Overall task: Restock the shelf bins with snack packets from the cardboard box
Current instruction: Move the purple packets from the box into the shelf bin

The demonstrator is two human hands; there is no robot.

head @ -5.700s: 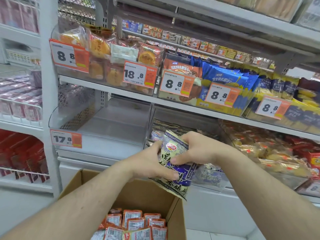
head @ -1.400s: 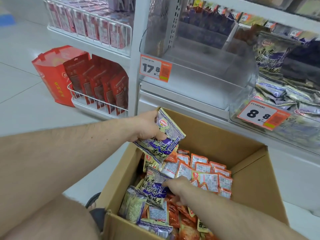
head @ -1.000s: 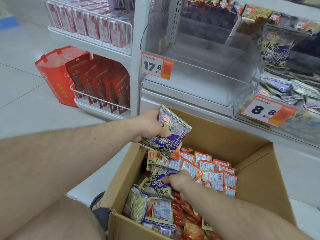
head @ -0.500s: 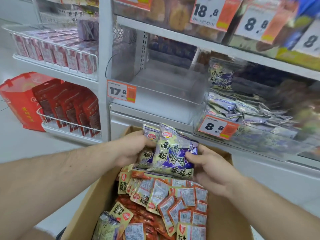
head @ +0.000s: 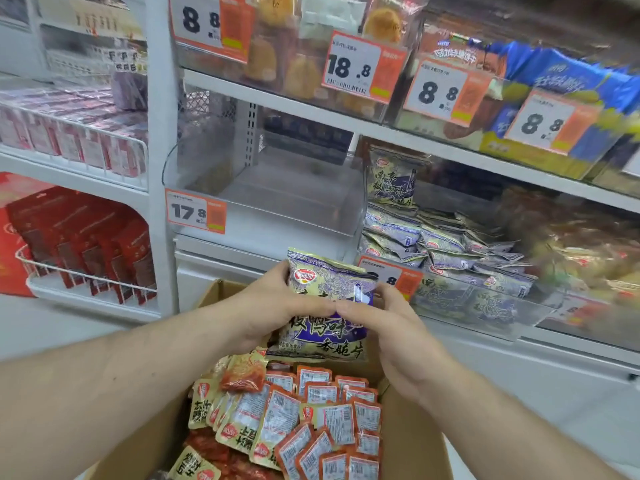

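A purple packet (head: 329, 306) is held upright in both hands above the open box (head: 412, 441), just in front of the shelf. The left hand (head: 277, 306) grips its left edge, thumb across the front and fingers curled behind; the right hand (head: 384, 323) grips the right side, thumb on the front beside the left thumb. Whether more packets sit behind the front one cannot be told.

Below the hands, the box holds orange sachets (head: 322, 420) with barcode labels up and yellow sachets (head: 239, 434) along its left side.

Behind the packet, a clear bin (head: 485, 306) tagged 8.8 (head: 391, 278) holds matching purple packets (head: 443, 247), one standing upright (head: 393, 178) at the back. To its left is a clear bin tagged 17.8 (head: 195, 213). The shelf above carries pastries (head: 301, 74) and blue bags (head: 561, 81).
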